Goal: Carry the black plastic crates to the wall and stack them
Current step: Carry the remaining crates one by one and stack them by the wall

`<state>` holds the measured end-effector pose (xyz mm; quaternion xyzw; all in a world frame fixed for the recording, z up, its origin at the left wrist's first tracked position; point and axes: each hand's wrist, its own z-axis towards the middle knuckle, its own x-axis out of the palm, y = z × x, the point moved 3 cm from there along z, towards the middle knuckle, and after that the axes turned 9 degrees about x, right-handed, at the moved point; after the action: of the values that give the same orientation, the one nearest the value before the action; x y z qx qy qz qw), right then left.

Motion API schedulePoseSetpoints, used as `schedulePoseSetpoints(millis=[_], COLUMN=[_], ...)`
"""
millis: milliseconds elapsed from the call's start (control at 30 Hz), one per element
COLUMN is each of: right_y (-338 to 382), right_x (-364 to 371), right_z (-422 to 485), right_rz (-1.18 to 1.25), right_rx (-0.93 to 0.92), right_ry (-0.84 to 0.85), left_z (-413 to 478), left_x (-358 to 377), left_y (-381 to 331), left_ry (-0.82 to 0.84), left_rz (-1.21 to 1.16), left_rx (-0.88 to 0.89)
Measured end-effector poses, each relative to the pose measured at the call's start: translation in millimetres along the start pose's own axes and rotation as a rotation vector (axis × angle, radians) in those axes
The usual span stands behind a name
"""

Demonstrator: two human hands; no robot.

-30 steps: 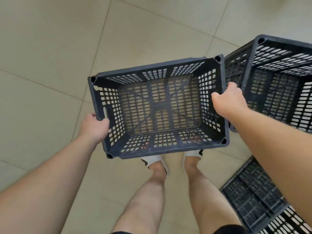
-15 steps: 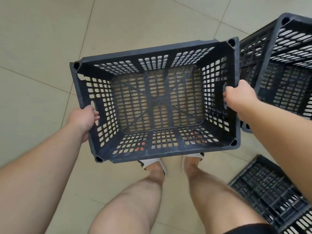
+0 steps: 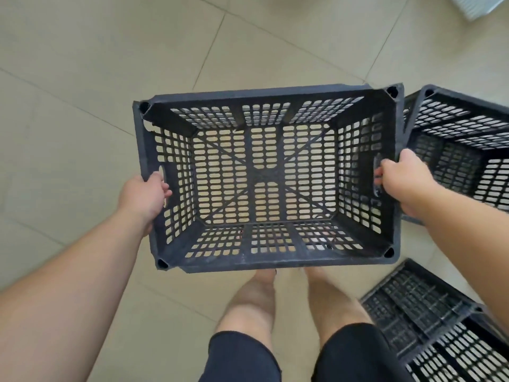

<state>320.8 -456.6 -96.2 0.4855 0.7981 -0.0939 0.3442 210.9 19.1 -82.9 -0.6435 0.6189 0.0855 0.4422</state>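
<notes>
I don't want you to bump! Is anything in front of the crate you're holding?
Nothing visible ahead of the held crate, only bare tile. Another crate stands close on its right. The wall itself is out of view.

I count two hands, my left hand (image 3: 143,194) and my right hand (image 3: 405,183), and two bare legs, the left leg (image 3: 250,304) and the right leg (image 3: 333,301). There are at least three black crates: the held crate (image 3: 264,93), a second crate (image 3: 462,139) just to its right, and a third crate (image 3: 413,307) at the lower right. More slotted black plastic beside the third may be a fourth, but I cannot tell. One pale ribbed object (image 3: 473,4) shows in the top right corner.
</notes>
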Motion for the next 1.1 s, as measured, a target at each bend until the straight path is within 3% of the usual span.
schedulePoseSetpoints(millis=[300,633,867,1100], right_y=[26,83,141,186], right_x=[-129,-233,-230,-148], right_z=[-154,-277,-362,-466], right_rz=[0.068,-0.113,-0.307,-0.457], right_rx=[-0.05,-0.319,-0.6,-0.82], right_ry=[-0.014,-0.038,-0.086,-0.044], left_z=[-134,-286,-360,-407], left_x=[-138,-246,-315,-388], left_y=[-71,-92,-45,39], left_ry=[-0.035,-0.148,-0.309,-0.49], left_rz=[0.038,-0.081,-0.236,-0.329], left_rx=[0.075,0.058,-0.054,-0.18])
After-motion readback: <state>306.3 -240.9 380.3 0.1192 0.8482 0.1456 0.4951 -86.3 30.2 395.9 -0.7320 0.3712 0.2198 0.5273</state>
